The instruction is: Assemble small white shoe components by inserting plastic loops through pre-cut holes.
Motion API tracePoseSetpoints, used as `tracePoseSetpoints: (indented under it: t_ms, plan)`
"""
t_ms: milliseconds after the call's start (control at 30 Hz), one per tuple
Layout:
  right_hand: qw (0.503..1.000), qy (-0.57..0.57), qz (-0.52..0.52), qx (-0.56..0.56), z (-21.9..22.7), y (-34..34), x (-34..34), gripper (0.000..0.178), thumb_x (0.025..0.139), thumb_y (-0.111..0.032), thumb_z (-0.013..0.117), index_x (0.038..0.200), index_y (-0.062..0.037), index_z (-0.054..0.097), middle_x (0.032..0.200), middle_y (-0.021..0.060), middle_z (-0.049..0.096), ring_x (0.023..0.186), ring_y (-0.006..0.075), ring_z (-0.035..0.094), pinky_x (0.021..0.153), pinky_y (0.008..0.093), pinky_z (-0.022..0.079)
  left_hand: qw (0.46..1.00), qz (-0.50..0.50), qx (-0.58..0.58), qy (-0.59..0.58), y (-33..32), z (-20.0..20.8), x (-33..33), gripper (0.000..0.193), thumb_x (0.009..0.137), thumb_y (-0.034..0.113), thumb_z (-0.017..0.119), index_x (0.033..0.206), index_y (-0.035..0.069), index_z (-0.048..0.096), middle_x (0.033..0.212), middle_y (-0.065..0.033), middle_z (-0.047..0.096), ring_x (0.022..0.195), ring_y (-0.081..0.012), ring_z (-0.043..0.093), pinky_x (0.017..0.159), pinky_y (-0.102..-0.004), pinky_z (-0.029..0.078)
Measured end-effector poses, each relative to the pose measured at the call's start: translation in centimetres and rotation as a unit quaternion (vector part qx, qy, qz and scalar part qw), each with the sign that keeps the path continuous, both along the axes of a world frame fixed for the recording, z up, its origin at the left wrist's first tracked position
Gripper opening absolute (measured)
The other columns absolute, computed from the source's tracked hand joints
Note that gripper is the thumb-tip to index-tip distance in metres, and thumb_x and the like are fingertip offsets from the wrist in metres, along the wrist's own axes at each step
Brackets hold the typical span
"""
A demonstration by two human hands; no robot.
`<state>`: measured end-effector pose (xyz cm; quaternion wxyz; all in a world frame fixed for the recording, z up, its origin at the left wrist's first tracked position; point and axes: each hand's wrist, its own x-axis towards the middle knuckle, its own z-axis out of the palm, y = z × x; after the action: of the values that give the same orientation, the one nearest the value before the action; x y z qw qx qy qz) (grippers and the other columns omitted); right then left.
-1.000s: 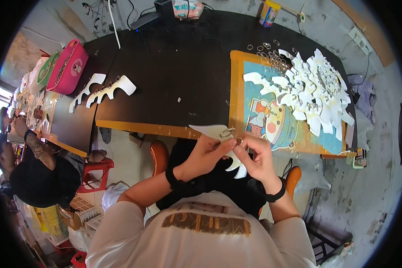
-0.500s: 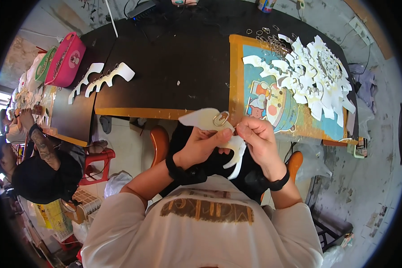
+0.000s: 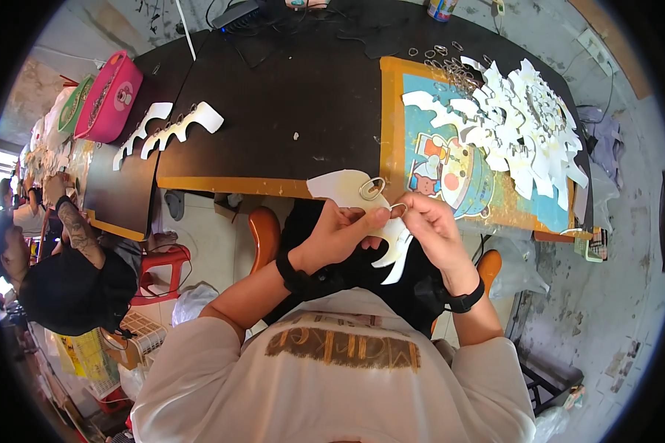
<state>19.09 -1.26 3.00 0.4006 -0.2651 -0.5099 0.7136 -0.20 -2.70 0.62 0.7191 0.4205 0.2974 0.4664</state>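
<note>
Over the table's near edge, my left hand (image 3: 341,235) grips a white, wing-shaped strip (image 3: 338,186) with scalloped cut-outs between thumb and fingers. A metal ring (image 3: 372,189) sits on the strip's upper part. My right hand (image 3: 437,225) is closed in a pinch on a second thin metal ring (image 3: 398,207), which touches the strip beside my left thumb. The strip's lower tail (image 3: 397,258) hangs below my hands; its middle is hidden by my fingers. To the right lies a large heap of similar white strips (image 3: 528,122), many bearing rings.
Loose metal rings (image 3: 453,71) lie beside the heap on a blue cartoon-printed mat (image 3: 410,122) edged in tan tape. Two ringed strips (image 3: 192,122) rest at the left of the dark table (image 3: 295,88). Beyond them stands a pink basket (image 3: 111,100). A co-worker (image 3: 70,277) sits far left.
My hands and the strip have shifted slightly, the strip tilting so its upper end moves right. The second ring now shows more plainly between my right fingers and the strip.
</note>
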Motion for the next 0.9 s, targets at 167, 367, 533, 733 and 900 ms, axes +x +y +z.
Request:
tracePoseSetpoints:
  t_ms: [167, 367, 533, 733, 900]
  plan:
    - [0.997, -0.071, -0.027, -0.001, -0.4, -0.5, 0.0, 0.022, 0.100, -0.017, 0.056, 0.085, -0.0006, 0.058, 0.075, -0.0058, 0.051, 0.074, 0.0024, 0.044, 0.065, 0.0202, 0.038, 0.998, -0.029, 0.039, -0.036, -0.5, 0.1, 0.2, 0.016, 0.096, 0.019, 0.061, 0.101, 0.003, 0.058, 0.083, -0.0044, 0.064, 0.066, -0.0058, 0.059, 0.047, -0.0188, 0.044]
    - [0.961, -0.229, -0.098, 0.120, 0.6, -0.5, 0.1, 0.022, 0.099, -0.017, 0.055, 0.086, 0.0009, 0.058, 0.069, 0.0011, 0.051, 0.067, 0.0070, 0.044, 0.062, 0.0229, 0.038, 0.996, 0.085, -0.013, 0.014, 0.1, -2.7, -1.0, 0.013, 0.089, 0.006, 0.068, 0.098, -0.002, 0.064, 0.092, -0.0059, 0.068, 0.085, -0.0103, 0.063, 0.074, -0.0268, 0.051]
    - [0.951, -0.141, -0.253, 0.110, 0.2, -1.0, -2.2, 0.012, 0.092, -0.003, 0.061, 0.103, -0.0013, 0.056, 0.084, 0.0043, 0.061, 0.076, 0.0097, 0.058, 0.072, 0.0234, 0.045, 0.972, 0.228, 0.001, -0.064, 0.5, -0.7, 0.7, 0.012, 0.090, 0.004, 0.066, 0.099, -0.003, 0.067, 0.091, -0.0067, 0.069, 0.081, -0.0100, 0.064, 0.073, -0.0253, 0.051]
    - [0.901, -0.222, -0.329, 0.173, -1.0, -0.8, -3.6, 0.011, 0.087, 0.000, 0.067, 0.098, 0.0001, 0.065, 0.079, 0.0059, 0.065, 0.072, 0.0119, 0.062, 0.071, 0.0244, 0.047, 0.962, 0.271, 0.018, 0.015, 0.6, -0.8, 2.1, 0.017, 0.090, 0.005, 0.067, 0.105, -0.003, 0.065, 0.089, -0.0064, 0.070, 0.076, -0.0079, 0.064, 0.070, -0.0224, 0.052]
    - [0.820, -0.295, -0.413, 0.265, -1.7, -0.8, -4.6, 0.012, 0.082, 0.001, 0.070, 0.094, -0.0013, 0.067, 0.072, 0.0071, 0.064, 0.062, 0.0164, 0.060, 0.070, 0.0271, 0.046, 0.955, 0.293, 0.041, 0.023, 0.9, -0.7, 2.9, 0.015, 0.089, 0.004, 0.067, 0.102, -0.003, 0.064, 0.088, -0.0061, 0.070, 0.076, -0.0072, 0.065, 0.070, -0.0216, 0.052]
